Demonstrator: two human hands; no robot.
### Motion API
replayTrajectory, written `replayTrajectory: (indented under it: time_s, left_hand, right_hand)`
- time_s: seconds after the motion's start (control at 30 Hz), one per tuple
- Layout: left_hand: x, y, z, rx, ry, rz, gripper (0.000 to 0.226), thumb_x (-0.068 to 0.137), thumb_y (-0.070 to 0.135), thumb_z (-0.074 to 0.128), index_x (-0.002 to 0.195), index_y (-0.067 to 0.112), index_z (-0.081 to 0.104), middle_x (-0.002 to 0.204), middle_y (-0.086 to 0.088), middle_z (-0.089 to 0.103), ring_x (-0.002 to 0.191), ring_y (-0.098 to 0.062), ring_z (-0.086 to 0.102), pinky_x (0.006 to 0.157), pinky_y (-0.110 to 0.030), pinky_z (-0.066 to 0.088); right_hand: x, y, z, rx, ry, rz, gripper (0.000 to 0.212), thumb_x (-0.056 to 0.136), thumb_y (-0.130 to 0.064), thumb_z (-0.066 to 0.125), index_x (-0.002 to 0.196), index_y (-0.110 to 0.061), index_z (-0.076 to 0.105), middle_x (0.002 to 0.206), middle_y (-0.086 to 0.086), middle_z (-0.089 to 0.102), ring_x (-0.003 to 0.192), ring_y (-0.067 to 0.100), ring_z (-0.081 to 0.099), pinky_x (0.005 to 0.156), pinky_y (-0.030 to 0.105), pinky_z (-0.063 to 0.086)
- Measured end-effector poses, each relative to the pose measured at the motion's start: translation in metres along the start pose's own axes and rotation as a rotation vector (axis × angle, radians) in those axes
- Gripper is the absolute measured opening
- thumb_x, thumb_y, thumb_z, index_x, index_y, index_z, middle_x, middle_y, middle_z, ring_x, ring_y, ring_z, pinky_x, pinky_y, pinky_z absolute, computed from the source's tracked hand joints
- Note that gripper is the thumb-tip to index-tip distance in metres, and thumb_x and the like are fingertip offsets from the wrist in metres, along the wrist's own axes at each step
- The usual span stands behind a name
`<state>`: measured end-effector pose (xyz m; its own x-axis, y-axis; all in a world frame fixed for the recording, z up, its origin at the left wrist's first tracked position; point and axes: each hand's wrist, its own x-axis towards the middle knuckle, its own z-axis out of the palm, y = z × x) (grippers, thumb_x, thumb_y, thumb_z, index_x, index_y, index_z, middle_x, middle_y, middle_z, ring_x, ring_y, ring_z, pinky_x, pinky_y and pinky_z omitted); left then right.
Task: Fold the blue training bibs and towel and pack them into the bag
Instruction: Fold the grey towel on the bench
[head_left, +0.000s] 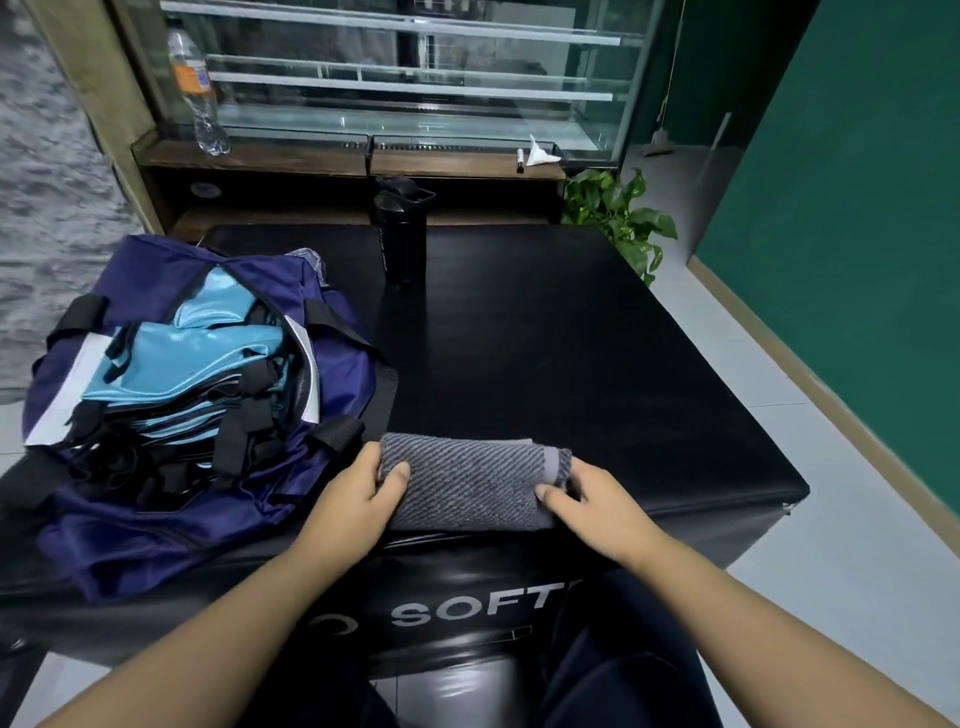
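From the head view: gray folded towel (470, 483) on the black mat (597, 364), gripped at both ends. Left hand (358, 493) curled round one end, right hand (587, 499) pinching the other, maybe loosely. Soft and light; best held by both ends. Bag (156, 540) with blue bibs (192, 358) inside, just left of the left hand.

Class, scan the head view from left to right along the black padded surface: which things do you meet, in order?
Navy bag holding blue bibs → left hand → grey towel → right hand.
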<state>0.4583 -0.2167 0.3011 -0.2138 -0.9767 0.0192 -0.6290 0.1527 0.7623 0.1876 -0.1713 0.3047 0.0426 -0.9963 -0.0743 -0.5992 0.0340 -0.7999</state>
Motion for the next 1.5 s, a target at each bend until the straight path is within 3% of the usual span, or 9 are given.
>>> replayTrajectory:
  time_s: [0.23,0.47,0.57,0.7,0.87,1.07,1.23,1.33,1.5]
  left_hand:
    - [0.016,0.008,0.015,-0.094,0.031,-0.346,0.036,0.092,0.037,0.057,0.114,0.013,0.043,0.091,-0.002,0.057,0.088,-0.022,0.058,0.075,-0.031,0.039]
    - [0.028,0.021,0.001,-0.381,-0.177,-0.506,0.02,0.085,0.014,0.06,0.067,0.006,0.061,0.07,-0.007,0.066,0.067,-0.018,0.061,0.06,-0.024,0.042]
    - [0.023,0.019,-0.001,-0.499,-0.196,-0.454,0.021,0.073,0.013,0.063,0.086,-0.003,0.065,0.082,-0.013,0.072,0.078,-0.024,0.067,0.069,-0.026,0.048]
    - [0.01,0.027,-0.007,-0.425,-0.106,-0.233,0.018,0.08,-0.002,0.06,0.093,0.01,0.06,0.081,0.0,0.065,0.072,-0.003,0.061,0.063,-0.013,0.044]
    - [-0.006,0.028,-0.048,-0.269,-0.129,0.084,0.038,0.053,0.031,0.055,0.09,0.023,0.056,0.087,0.003,0.06,0.078,-0.006,0.057,0.077,-0.027,0.045]
    - [-0.037,0.007,-0.099,-0.224,-0.166,0.204,0.035,0.062,0.029,0.058,0.096,0.036,0.055,0.097,0.011,0.056,0.094,-0.013,0.056,0.086,-0.026,0.044]
    - [-0.045,-0.051,-0.126,-0.04,0.034,0.044,0.058,0.069,0.07,0.054,0.11,0.029,0.057,0.109,0.007,0.063,0.105,-0.003,0.057,0.096,-0.021,0.04]
    - [-0.041,-0.091,-0.139,0.369,0.185,-0.073,0.028,0.091,0.045,0.046,0.1,0.022,0.06,0.103,0.001,0.064,0.101,-0.02,0.059,0.09,-0.036,0.044]
    - [-0.031,-0.114,-0.139,0.54,0.132,-0.14,0.009,0.097,0.021,0.046,0.098,0.02,0.055,0.104,-0.006,0.066,0.102,-0.027,0.057,0.079,-0.033,0.04]
  right_hand:
    - [0.015,-0.014,0.007,0.049,0.052,0.287,0.04,0.083,-0.057,0.06,0.108,-0.027,0.051,0.101,-0.016,0.062,0.095,0.003,0.061,0.079,0.023,0.047]
    - [0.035,-0.029,0.002,-0.102,-0.074,0.391,0.042,0.085,-0.05,0.06,0.116,-0.026,0.044,0.11,-0.002,0.059,0.093,0.016,0.061,0.078,0.034,0.055]
    - [0.039,-0.047,-0.002,-0.338,-0.13,0.297,0.068,0.085,-0.039,0.06,0.143,-0.029,0.028,0.143,0.003,0.037,0.122,0.021,0.045,0.101,0.037,0.042]
    - [0.033,-0.095,-0.001,-0.483,-0.398,-0.026,0.096,0.082,-0.03,0.067,0.153,-0.024,0.003,0.161,0.0,0.005,0.147,0.012,-0.005,0.12,0.039,-0.002]
    - [0.041,-0.128,0.026,-0.573,-0.559,-0.153,0.113,0.074,-0.046,0.076,0.153,-0.024,-0.002,0.16,-0.005,0.015,0.146,0.006,0.005,0.118,0.043,-0.011]
    - [0.057,-0.161,0.058,-0.448,-0.724,-0.242,0.061,0.069,-0.038,0.081,0.121,-0.025,0.053,0.113,-0.009,0.063,0.101,0.01,0.061,0.096,0.035,0.047]
    - [0.064,-0.165,0.074,-0.459,-0.519,-0.307,0.038,0.072,-0.042,0.078,0.1,-0.024,0.06,0.103,-0.009,0.065,0.094,0.011,0.06,0.087,0.03,0.049]
    - [0.07,-0.167,0.069,-0.303,-0.414,-0.23,0.039,0.072,-0.041,0.078,0.107,-0.03,0.064,0.104,-0.013,0.068,0.096,0.004,0.063,0.091,0.03,0.05]
    - [0.075,-0.192,0.055,-0.052,-0.334,-0.206,0.021,0.081,-0.038,0.072,0.1,-0.037,0.063,0.096,-0.022,0.069,0.087,-0.009,0.063,0.077,0.016,0.046]
